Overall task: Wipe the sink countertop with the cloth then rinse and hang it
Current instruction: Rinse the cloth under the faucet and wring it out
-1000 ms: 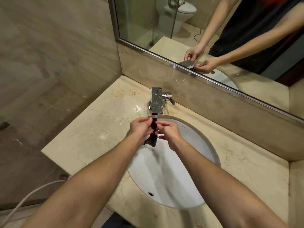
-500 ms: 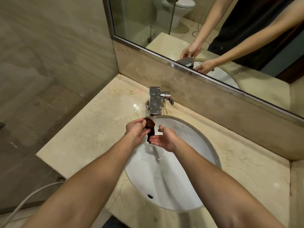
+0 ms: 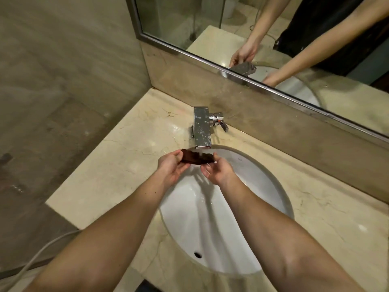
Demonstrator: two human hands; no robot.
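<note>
Ok, change: cloth (image 3: 195, 159) went from a bunched wad in the left hand (image 3: 171, 168) half a second earlier to a strip stretched flat between both hands.
Right hand (image 3: 219, 172): was spread and off the cloth before; at this moment it pinched the right end, thumb on top.
Left hand: pinched the left end, thumb on top, fingers under.
Water: ran from the faucet (image 3: 202, 128) onto the middle of the cloth.
Cloth position: just below the spout, over the back edge of the sink (image 3: 280, 192), held up off the worktop (image 3: 117, 165).
Task read: rinse looked under way; wringing and hanging were not yet done.
Hang spot: none visible.
</note>
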